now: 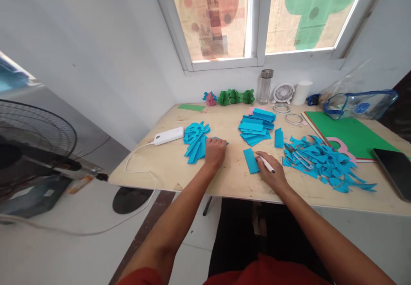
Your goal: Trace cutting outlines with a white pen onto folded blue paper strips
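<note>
My left hand (215,152) is closed at the right edge of a fanned pile of blue paper strips (196,150). A pointed bit of blue paper (227,143) shows past its knuckles, and the fingertips are hidden. Above the fan are blue paper cut-outs with curved edges (192,133). In my right hand (272,173) is a white marker pen (266,164), its dark end pointing toward me. Those fingers also touch a folded blue paper rectangle (250,160) lying flat on the table. Farther back sits a stack of folded blue paper (255,126), with a single blue piece (278,138) beside it.
Blue scraps (337,165) cover the right side, with scissors (298,156) on them. Green sheets (346,133) and a phone (393,169) lie beyond. A power bank (168,136) trails a cable over the left edge. A glass bottle (265,88) and small fan (284,93) stand behind.
</note>
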Tool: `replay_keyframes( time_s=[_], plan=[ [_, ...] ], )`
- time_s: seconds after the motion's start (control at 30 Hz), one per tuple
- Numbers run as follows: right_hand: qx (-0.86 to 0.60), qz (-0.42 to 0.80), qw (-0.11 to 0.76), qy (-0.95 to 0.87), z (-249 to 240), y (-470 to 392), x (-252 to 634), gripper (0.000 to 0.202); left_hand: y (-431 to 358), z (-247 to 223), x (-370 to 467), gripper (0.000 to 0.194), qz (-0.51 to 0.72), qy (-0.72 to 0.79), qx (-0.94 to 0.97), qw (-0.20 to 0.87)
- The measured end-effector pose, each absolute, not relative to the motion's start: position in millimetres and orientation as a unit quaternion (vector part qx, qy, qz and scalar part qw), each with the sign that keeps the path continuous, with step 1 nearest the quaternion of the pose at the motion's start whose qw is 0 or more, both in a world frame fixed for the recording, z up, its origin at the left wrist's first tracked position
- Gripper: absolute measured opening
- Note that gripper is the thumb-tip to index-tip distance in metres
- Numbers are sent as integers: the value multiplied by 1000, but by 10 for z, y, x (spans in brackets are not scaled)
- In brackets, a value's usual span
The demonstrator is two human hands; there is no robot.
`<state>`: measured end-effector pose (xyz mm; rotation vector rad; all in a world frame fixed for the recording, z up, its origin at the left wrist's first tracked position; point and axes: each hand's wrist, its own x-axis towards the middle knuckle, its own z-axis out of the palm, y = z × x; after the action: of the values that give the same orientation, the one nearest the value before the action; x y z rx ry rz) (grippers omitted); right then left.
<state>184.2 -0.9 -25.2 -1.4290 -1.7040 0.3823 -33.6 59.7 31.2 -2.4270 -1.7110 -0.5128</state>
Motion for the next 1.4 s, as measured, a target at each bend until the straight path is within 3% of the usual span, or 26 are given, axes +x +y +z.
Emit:
replay_keyframes(
  time_s=[0.17,0.37,0.73,0.93,1.17,1.4],
  plan=[
    [-577,167,436,-670,-239,-12,1836,34,171,257,-86,27,-246,-560,-789,54],
    [-571,243,512,-594,-165,-54,1836,35,-246,76,347,26,-359,-485,-797,11],
    [-548,281,546,-568,-112,-40,1846,27,-288,-104,435,20,-403,-363,-839,45],
    [-571,269,557,-540,-110,-69,1853,26,-263,-65,286,19,-406,-412,-815,24],
    [-586,267,579,-500,-50,-104,1857,29,-159,-136,205,32,-285,-470,-835,9],
    [-587,279,583,-487,8,-117,1865,25,-137,-165,207,21,-283,-458,-843,21]
  ],
)
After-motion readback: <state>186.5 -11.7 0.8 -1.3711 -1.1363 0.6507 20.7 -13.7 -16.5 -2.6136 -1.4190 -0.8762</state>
